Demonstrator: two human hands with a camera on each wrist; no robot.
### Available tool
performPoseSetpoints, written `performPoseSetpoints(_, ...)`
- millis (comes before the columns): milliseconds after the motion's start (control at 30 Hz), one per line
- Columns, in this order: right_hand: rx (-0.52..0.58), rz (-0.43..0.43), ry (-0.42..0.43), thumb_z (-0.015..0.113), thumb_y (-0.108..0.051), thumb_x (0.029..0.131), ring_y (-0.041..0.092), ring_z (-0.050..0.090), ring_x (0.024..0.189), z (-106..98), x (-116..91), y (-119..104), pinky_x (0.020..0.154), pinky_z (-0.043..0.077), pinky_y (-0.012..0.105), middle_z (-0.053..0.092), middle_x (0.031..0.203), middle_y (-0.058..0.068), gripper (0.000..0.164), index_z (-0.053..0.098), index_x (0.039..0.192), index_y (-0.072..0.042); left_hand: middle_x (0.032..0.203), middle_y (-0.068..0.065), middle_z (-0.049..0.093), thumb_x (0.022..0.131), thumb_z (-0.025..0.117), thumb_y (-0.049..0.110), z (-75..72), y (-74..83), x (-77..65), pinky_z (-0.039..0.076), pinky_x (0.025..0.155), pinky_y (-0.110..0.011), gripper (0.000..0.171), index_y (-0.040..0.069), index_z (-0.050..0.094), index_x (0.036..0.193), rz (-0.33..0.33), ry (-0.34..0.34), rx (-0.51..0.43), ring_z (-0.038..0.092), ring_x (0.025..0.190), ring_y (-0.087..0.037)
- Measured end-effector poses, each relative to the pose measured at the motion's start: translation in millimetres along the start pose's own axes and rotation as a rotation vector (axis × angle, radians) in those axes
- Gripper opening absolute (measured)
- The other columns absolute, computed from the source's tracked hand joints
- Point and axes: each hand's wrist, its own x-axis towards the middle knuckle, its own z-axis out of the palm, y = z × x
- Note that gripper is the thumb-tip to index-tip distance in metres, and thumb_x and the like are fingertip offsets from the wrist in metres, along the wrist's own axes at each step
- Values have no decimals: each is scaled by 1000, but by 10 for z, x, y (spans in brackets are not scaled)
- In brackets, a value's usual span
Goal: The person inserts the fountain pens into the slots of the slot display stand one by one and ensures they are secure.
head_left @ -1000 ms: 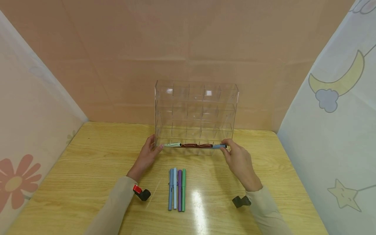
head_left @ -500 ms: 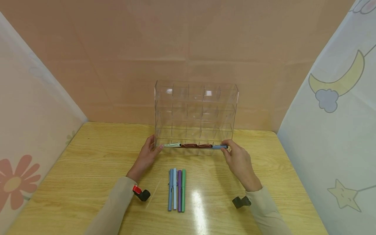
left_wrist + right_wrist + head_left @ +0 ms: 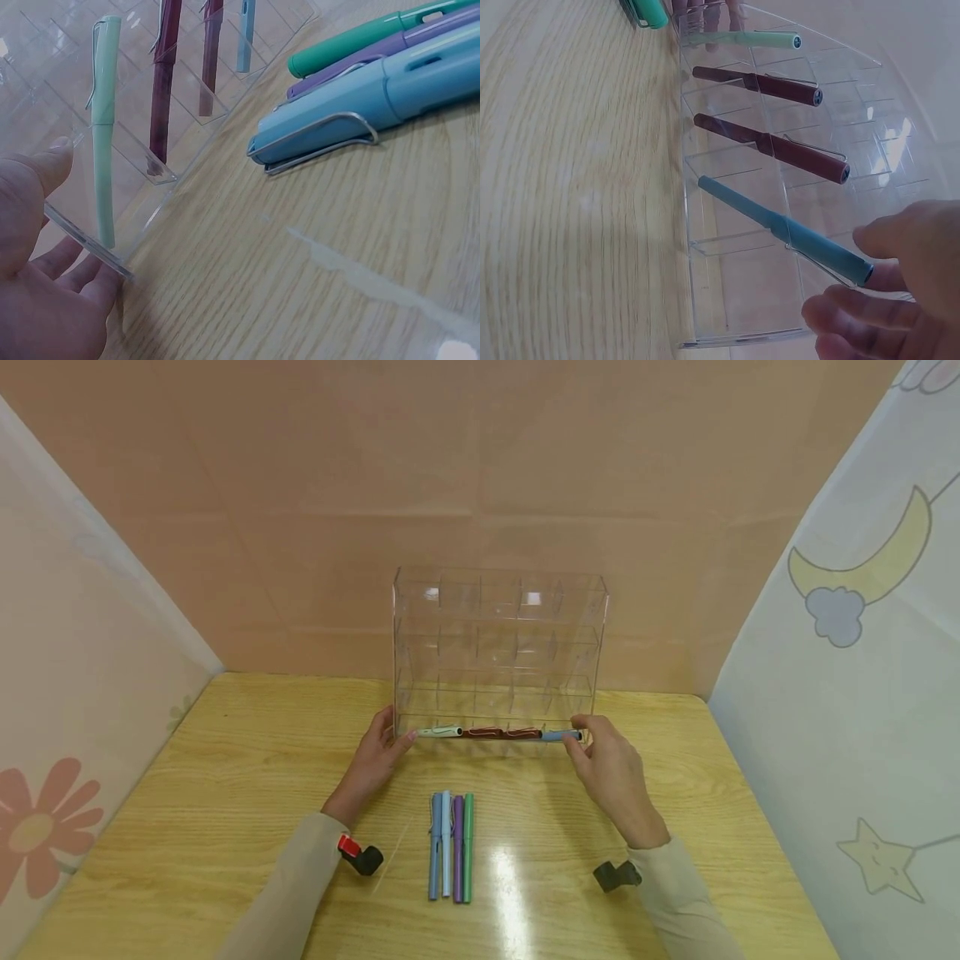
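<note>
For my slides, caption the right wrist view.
Right hand at the top of a blue pen in a clear rack; beyond, two maroon pens and a pale green pen.

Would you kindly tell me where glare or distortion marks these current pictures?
Head view: a glare streak on the pale wooden table, two white reflections on the clear plastic rack; left wrist view: dim, bright spot at lower right; right wrist view: white glints on the rack, whose upper edge looks bowed, probably lens distortion.

No text, label, brand or number can be read on the slim coloured plastic pens or the clear plastic compartment rack.
</note>
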Motion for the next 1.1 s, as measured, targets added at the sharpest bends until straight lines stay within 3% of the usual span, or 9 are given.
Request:
performPoseSetpoints(133, -11, 43, 1, 69, -25, 105, 8, 54, 54, -15, -2, 12, 41, 37, 20, 77, 109, 17, 30, 70, 121, 1, 177, -21, 20, 111, 59, 29, -2, -2, -1, 32, 130, -60, 75, 8, 17, 169, -5, 1, 8, 25, 164, -45)
performPoseSetpoints(367, -16, 63, -9, 69, -24, 106, 7, 50, 52, -20, -2, 7, 41, 35, 22, 78, 102, 12, 25, 71, 116, -2, 177, -21, 20, 111, 59, 30, -9, -12, -1, 33, 130, -59, 76, 8, 17, 170, -11, -1, 9, 25, 164, -45)
performPoseSetpoints(700, 5, 27, 11, 72, -13, 103, 7, 54, 55, -1, -7, 0, 42, 37, 21, 73, 94, 12, 20, 68, 119, -2, 176, -21, 21, 111, 60, 30, -6, 0, -7, 33, 130, -60, 75, 8, 18, 169, -5, -4, -6, 25, 164, -45)
performPoseSetpoints(967, 23, 8, 37, 75, -7, 99, 8, 54, 57, -12, -19, -26, 45, 40, 22, 74, 101, 12, 30, 65, 126, -1, 176, -21, 22, 111, 59, 28, -1, 12, -14, 34, 130, -60, 73, 8, 18, 169, 1, -3, 9, 27, 163, -46)
performPoseSetpoints(1100, 30, 11, 36, 76, -7, 98, 7, 52, 56, -18, -23, -34, 44, 39, 22, 72, 95, 11, 31, 65, 127, -2, 177, -19, 22, 112, 58, 28, -1, 12, -11, 33, 130, -59, 73, 11, 18, 170, -15, 6, 26, 27, 163, -45)
